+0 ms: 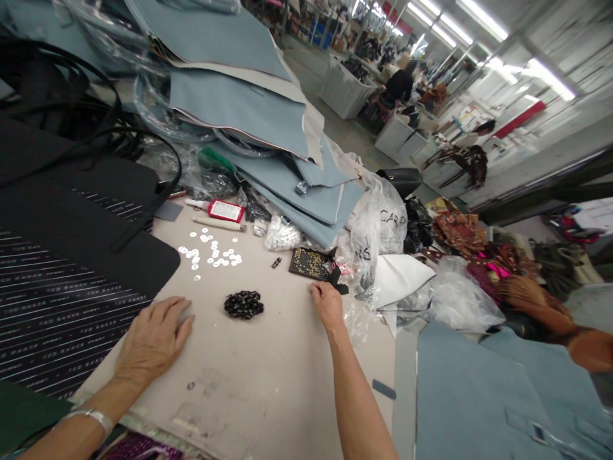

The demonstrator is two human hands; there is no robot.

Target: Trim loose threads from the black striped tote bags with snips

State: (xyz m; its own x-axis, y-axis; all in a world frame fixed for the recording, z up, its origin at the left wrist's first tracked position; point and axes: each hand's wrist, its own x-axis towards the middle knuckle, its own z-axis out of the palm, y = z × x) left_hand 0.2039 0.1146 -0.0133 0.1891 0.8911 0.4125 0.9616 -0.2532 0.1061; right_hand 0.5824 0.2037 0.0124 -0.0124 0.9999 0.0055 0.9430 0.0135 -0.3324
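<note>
My left hand point(153, 338) lies flat on the beige tabletop point(268, 390), fingers stretched out, beside dark panels with printed stripes point(62, 313). My right hand point(328, 303) is closed in a pinch just in front of a small black tray with gold-coloured studs point(309, 264). Whatever sits between its fingertips is too small to make out. Between the hands is a heap of small shiny black pieces point(244, 305). White round discs point(215, 252) are scattered farther back, and a few dark bits point(276, 262) lie near the tray.
Blue-grey leather panels point(239, 115) are stacked at the back. A red-and-white bottle point(226, 211) and a wooden-handled tool point(219, 223) lie below them. Clear plastic bags point(383, 223) crowd the right side. More blue-grey pieces point(479, 390) lie at lower right. A person point(400, 83) sits far off.
</note>
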